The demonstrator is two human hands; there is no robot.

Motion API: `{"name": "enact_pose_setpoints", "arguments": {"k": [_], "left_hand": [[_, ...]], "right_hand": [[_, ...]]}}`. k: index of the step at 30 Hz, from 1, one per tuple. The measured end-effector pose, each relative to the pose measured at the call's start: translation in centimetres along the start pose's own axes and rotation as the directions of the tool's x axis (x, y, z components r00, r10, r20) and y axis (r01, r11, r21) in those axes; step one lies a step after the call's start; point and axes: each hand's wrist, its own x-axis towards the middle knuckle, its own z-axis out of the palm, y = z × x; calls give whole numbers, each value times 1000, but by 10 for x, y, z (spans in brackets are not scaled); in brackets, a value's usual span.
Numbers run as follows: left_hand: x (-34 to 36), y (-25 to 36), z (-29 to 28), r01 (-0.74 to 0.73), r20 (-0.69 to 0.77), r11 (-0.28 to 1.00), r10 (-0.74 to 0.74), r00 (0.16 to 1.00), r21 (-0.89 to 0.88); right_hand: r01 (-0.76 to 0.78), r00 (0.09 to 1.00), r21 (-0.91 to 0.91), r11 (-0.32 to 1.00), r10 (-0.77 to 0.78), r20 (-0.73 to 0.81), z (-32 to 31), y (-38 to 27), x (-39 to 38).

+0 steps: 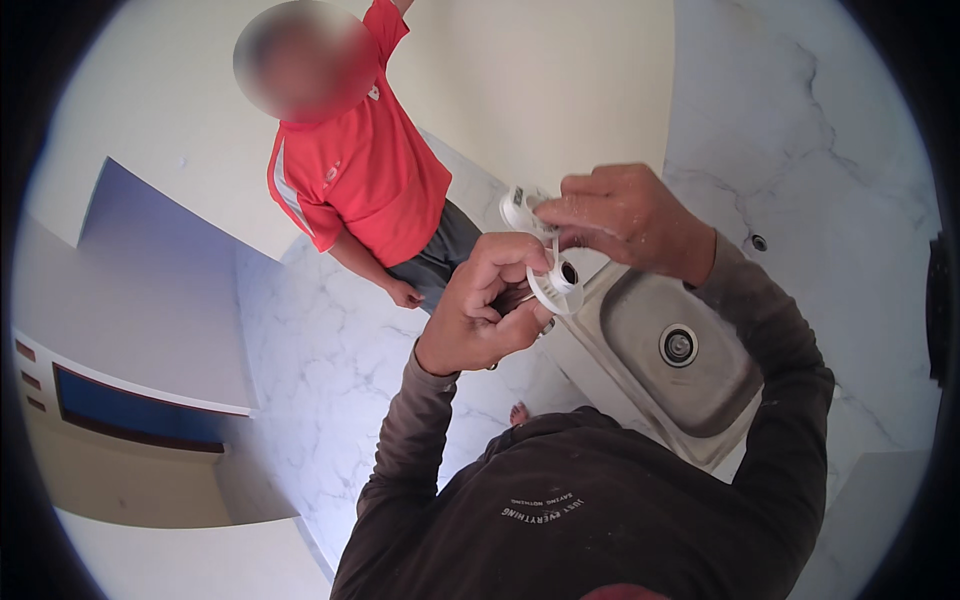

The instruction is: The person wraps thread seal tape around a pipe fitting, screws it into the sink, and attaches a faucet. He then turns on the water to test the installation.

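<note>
My left hand point(485, 305) grips a pipe fitting point(568, 276) with a dark round opening at its end and white tape around that end. A translucent white disc point(553, 298) surrounds the fitting. Fingers hide most of what lies in the palm, where a bit of metal shows. My right hand point(630, 222) pinches a white spool of thread seal tape point(517, 210), just beyond the left hand. A thin white strip runs from the spool down to the fitting.
A steel sink point(632, 318) with a round drain point(678, 346) lies below my right forearm. Against the marbled wall, a small dark pipe outlet point(759, 242) shows beside the sink. Another person in a red shirt point(372, 190) stands ahead on the left, on the marbled floor point(310, 330).
</note>
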Motion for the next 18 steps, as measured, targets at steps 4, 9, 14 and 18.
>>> {"name": "enact_pose_setpoints", "arguments": {"k": [4,9,14,18], "left_hand": [[0,0,0,28,-159,999,-33,987,-37],[7,-12,-4,56,-293,998,-43,955,39],[11,-20,-5,-8,-328,960,103,939,280],[14,-18,-16,93,-426,875,136,894,476]], "right_hand": [[-121,993,66,990,121,4,9,-9,-10],[-199,980,-16,980,199,16,2,-15,-14],[-216,976,-94,972,217,-8,-3,-20,-15],[-217,976,-84,973,219,17,-7,-27,-19]]}}
